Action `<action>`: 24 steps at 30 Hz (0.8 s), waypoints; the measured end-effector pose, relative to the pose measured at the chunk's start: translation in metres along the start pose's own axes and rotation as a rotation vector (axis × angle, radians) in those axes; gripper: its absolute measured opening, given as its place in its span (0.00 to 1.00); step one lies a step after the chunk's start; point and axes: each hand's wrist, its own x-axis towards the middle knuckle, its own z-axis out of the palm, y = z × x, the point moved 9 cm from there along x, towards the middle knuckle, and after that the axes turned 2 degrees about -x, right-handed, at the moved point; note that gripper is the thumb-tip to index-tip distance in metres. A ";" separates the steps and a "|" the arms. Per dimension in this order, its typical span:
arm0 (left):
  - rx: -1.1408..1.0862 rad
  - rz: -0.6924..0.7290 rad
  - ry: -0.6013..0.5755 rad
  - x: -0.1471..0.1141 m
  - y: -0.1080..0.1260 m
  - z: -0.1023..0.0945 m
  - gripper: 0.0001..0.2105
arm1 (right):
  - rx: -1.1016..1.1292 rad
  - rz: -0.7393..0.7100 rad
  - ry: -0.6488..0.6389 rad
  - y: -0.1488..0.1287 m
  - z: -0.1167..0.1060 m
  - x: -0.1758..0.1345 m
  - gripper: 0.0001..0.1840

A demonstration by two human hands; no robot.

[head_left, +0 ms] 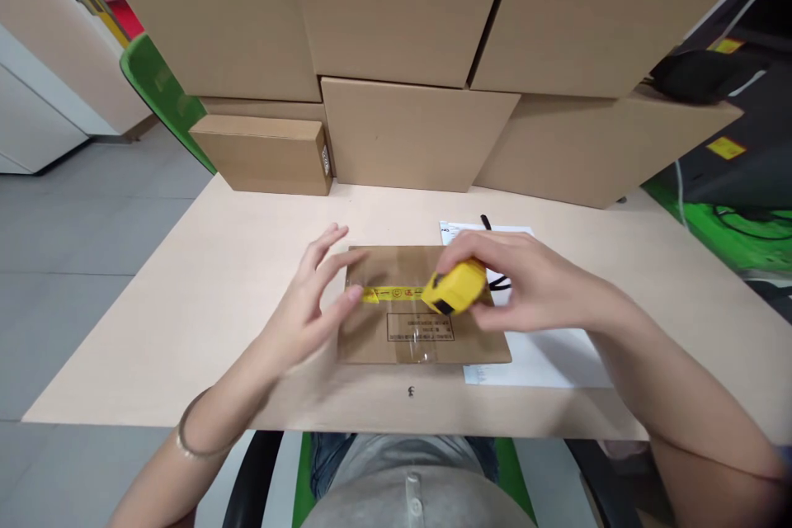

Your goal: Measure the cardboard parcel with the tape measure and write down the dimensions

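Observation:
My right hand (513, 276) is wrapped round a yellow tape measure (456, 287) with a black patch on its case. From the case a yellow blade (397, 294) with printed marks stretches left across the top of a small brown cardboard box (365, 338). The box has clear tape down its middle and a printed frame of text. My left hand (315, 297) is at the box's left edge, fingers spread, with the thumb tip by the blade's left end. Whether the thumb touches the blade I cannot tell.
White paper sheets (557, 359) lie partly under the box, with a black cord (498, 284) on them. A flat carton (266, 153) stands at the back left. Larger cartons (402, 136) form a wall along the back of the table (186, 330).

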 end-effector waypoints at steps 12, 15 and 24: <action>0.350 0.506 -0.325 -0.038 0.071 0.108 0.21 | 0.044 -0.090 -0.379 -0.014 0.027 -0.030 0.21; 0.409 0.565 -0.365 -0.041 0.073 0.110 0.23 | 0.065 -0.129 -0.372 -0.005 0.015 -0.013 0.17; 0.500 0.547 -0.404 -0.045 0.075 0.118 0.26 | 0.004 -0.010 -0.332 0.073 -0.022 0.055 0.18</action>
